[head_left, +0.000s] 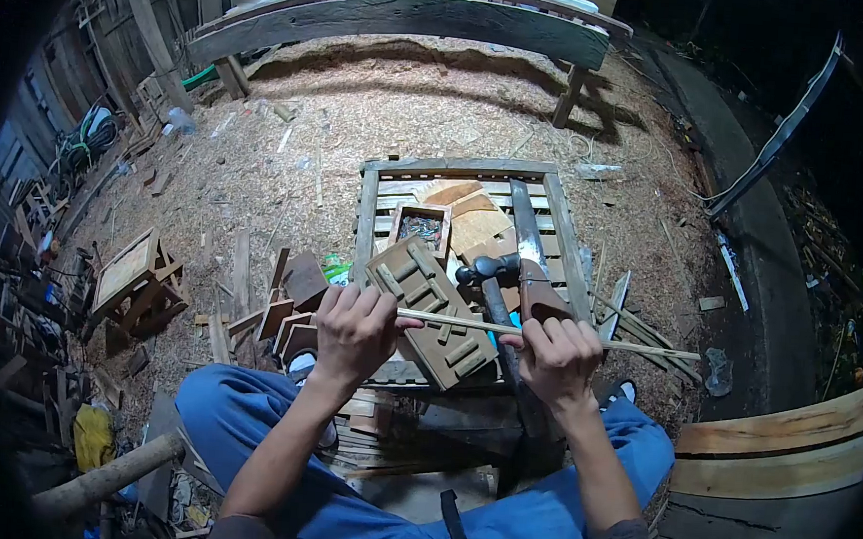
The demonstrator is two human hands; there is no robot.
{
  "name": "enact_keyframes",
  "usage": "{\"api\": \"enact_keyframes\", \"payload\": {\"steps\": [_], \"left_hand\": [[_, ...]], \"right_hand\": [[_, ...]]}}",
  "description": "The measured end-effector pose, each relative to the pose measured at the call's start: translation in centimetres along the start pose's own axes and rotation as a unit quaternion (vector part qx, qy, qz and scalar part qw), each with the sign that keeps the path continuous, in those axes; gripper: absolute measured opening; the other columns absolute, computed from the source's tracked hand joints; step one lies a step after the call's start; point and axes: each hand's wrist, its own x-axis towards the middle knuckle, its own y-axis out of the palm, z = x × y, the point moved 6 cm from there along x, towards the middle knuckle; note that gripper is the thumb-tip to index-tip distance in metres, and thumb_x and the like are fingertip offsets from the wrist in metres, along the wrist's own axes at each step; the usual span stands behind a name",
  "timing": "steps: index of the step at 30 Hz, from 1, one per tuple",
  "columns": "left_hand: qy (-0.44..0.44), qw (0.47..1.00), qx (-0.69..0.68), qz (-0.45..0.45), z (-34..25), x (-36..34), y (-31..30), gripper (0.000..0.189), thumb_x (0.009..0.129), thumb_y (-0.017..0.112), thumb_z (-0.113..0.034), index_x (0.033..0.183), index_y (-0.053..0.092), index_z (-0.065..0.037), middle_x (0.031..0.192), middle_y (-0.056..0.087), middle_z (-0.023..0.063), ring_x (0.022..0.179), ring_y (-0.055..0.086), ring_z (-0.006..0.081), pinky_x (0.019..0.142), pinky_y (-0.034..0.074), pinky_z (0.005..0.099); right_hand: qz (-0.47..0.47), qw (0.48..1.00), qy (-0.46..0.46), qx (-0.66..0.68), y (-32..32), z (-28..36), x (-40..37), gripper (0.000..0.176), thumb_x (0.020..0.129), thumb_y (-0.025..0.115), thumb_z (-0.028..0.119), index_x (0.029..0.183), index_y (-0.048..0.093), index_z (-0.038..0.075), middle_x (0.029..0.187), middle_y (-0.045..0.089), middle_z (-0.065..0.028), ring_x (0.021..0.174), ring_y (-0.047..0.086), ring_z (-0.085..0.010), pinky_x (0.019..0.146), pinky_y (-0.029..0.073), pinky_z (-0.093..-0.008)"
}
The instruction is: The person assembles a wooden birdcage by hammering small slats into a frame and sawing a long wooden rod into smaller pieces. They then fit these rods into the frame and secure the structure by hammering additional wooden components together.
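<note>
A thin pale wooden stick (458,321) runs sideways in front of my body. My left hand (356,326) is closed around its left end, and my right hand (555,356) grips it further right, with the stick's end sticking out past that hand. Beneath the stick, a wooden board with small blocks on it (420,294) lies tilted on a low slatted table (365,221). A hammer (491,269) and a saw (528,226) rest just beyond my right hand. Behind the board is a small wooden box of metal pieces (420,229).
A long bench (397,22) stands across the back on shavings-covered ground. To the left is a small wooden stool-like piece (135,276). Wood scraps (296,301) lie beside the low table, sticks (645,332) at its right. Broad planks (786,444) lie lower right.
</note>
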Motion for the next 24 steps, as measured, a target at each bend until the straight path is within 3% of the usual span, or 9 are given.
{"api": "enact_keyframes", "payload": {"steps": [11, 19, 22, 24], "left_hand": [[-0.025, 1.0, 0.005, 0.001, -0.1, 0.3, 1.1, 0.045, 0.084, 0.077, -0.045, 0.074, 0.052, -0.01, 0.071, 0.049, 0.0061, 0.071, 0.052, 0.0272, 0.07, 0.039, 0.0413], [-0.018, 0.999, 0.002, 0.031, 0.4, -0.1, 1.3, 0.043, 0.088, 0.072, -0.049, 0.079, 0.058, -0.01, 0.074, 0.051, 0.0054, 0.073, 0.054, 0.0253, 0.071, 0.04, 0.0399], [-0.017, 0.999, -0.02, 0.036, 0.4, -0.2, 1.2, 0.042, 0.085, 0.075, -0.048, 0.08, 0.059, -0.01, 0.075, 0.053, 0.005, 0.076, 0.055, 0.0251, 0.073, 0.042, 0.0399], [-0.03, 0.998, -0.032, 0.042, 0.3, -0.3, 1.5, 0.039, 0.082, 0.079, -0.047, 0.082, 0.062, -0.011, 0.078, 0.056, 0.004, 0.08, 0.058, 0.0243, 0.079, 0.045, 0.0393]], "right_hand": [[-0.002, 0.999, 0.032, -0.005, 0.4, -0.2, -0.2, 0.039, 0.087, 0.077, 0.037, 0.068, 0.054, 0.013, 0.06, 0.046, -0.0051, 0.054, 0.048, -0.0262, 0.055, 0.032, -0.0408], [0.017, 0.999, 0.034, 0.019, 0.9, -0.2, -0.2, 0.039, 0.087, 0.078, 0.033, 0.067, 0.052, 0.013, 0.061, 0.048, -0.0047, 0.056, 0.05, -0.0263, 0.055, 0.032, -0.0416], [0.073, 0.995, 0.042, 0.044, 0.3, -0.3, -0.1, 0.031, 0.088, 0.078, 0.034, 0.074, 0.061, 0.012, 0.063, 0.053, -0.0043, 0.059, 0.055, -0.0266, 0.058, 0.038, -0.0407], [0.085, 0.988, 0.065, 0.108, 0.5, 0.0, 0.1, 0.019, 0.089, 0.077, 0.03, 0.09, 0.071, 0.012, 0.07, 0.058, -0.0042, 0.064, 0.06, -0.0263, 0.06, 0.045, -0.0407]]}}
